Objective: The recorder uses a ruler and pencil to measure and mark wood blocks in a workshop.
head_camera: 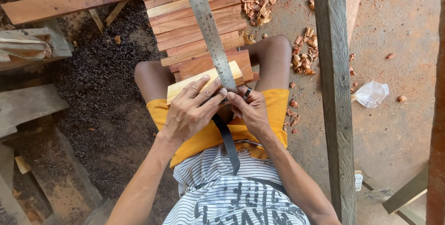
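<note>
A: What does the left hand (192,109) do?
B: Its fingers (214,96) lie spread flat, pressing the pale block (185,86) that rests across the person's knees.
A: And the steel rule (208,30)?
B: It runs along the block and the stacked boards (185,16) beyond it.
A: The right hand (250,111)?
B: Its fingers are curled narrow at the rule's near end; whether they grip it cannot be told. Wood chips (303,55) lie on the floor at right.

Woodworking yard, stacked timber slats (194,16), wood chips (257,2)
</note>
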